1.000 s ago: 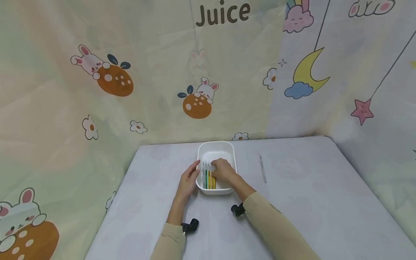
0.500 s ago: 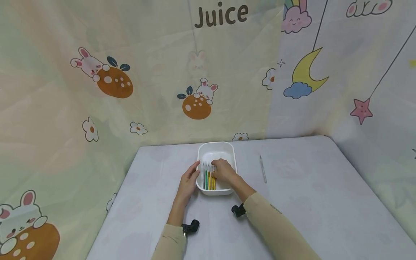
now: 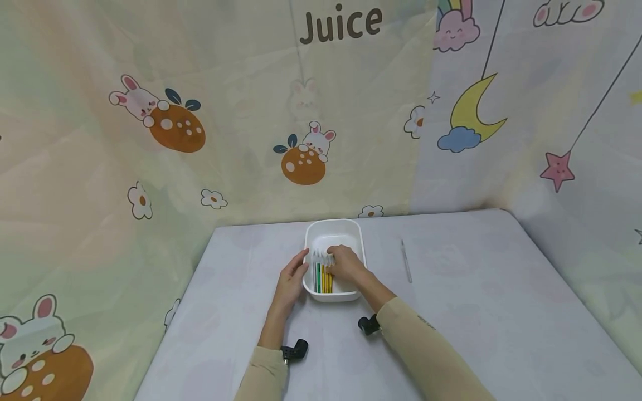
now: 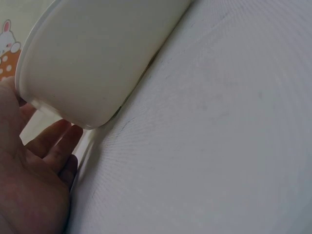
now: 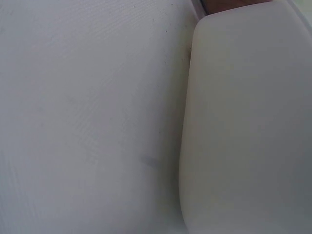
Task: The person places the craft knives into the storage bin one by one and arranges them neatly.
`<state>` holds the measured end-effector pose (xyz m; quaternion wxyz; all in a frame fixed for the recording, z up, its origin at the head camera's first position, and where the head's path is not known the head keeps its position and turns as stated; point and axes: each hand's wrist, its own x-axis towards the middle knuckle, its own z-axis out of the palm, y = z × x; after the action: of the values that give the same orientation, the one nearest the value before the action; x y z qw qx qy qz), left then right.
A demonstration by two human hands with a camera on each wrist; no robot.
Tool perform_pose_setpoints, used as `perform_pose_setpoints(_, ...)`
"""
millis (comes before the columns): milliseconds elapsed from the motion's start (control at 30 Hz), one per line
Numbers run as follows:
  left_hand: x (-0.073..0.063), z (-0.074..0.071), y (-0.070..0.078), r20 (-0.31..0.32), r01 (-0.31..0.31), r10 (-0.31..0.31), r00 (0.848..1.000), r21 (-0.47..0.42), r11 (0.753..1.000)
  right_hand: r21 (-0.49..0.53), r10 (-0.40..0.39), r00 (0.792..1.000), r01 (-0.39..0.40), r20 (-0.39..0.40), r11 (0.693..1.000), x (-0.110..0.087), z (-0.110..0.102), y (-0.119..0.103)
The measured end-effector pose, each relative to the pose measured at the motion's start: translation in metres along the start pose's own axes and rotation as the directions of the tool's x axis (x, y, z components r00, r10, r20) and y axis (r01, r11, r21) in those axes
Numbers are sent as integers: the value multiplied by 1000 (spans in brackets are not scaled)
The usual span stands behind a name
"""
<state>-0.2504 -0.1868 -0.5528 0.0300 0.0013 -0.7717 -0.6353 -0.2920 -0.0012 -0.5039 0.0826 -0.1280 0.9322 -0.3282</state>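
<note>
A white rectangular plastic box (image 3: 333, 297) stands in the middle of the table's far half. Several slim pens (image 3: 322, 278) with pale upper ends lie side by side along its left half, green and yellow among them. My right hand (image 3: 346, 263) reaches inside, its bent fingers and thumb holding a yellow pen at the row's right end; the fingertips are partly hidden. Against the box's left wall, my left hand (image 3: 289, 282) rests with fingers extended. The left wrist view shows these fingers (image 4: 57, 146) at the outer wall. In the right wrist view the box wall (image 5: 248, 122) hides the right hand's work.
A single clear pen (image 3: 405, 262) lies on the white tablecloth (image 3: 461, 312) to the right of the box. Behind the table hangs a printed cloth (image 3: 241, 111). A small black camera (image 3: 295, 350) sits at the left wrist, another camera (image 3: 368, 324) at the right.
The head view has shifted slightly. Both hands stay at the box in nearly the same place; the right fingers and the pens' tops have moved very slightly to the right.
</note>
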Motion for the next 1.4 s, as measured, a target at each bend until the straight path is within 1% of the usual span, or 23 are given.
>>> perform_pose_setpoints(100,0,0,-1,-5,0,0,1000,1,1000,15,18,1000,-18,3,1000,-1,-1,-2)
perform_pose_setpoints(200,0,0,-1,-9,0,0,1000,-1,1000,26,20,1000,-19,-9,999,-3,-3,-4)
perform_pose_setpoints(267,0,0,-1,-8,-1,1,1000,-5,1000,22,8,1000,-8,-22,1000,-3,-5,-5)
perform_pose_setpoints(400,-1,0,-1,-4,1,-1,1000,-12,1000,-10,-42,997,42,-62,999,-5,-12,-6)
perform_pose_setpoints(533,0,0,-1,3,0,0,1000,-7,1000,13,-72,993,73,-90,997,-10,-21,-5)
perform_pose_setpoints(1033,0,1,-1,6,7,-7,1000,6,1000,58,-76,980,88,-185,994,-18,-39,7)
perform_pose_setpoints(1133,0,1,-1,3,9,-9,1000,6,1000,65,-89,973,105,-214,992,-18,-41,11)
perform_pose_setpoints(1267,0,1,-1,0,8,-8,1000,4,1000,67,-110,956,133,-271,989,-18,-43,18)
perform_pose_setpoints(1400,0,1,-1,-2,7,-7,1000,-1,1000,73,-94,945,123,-314,990,-18,-44,26)
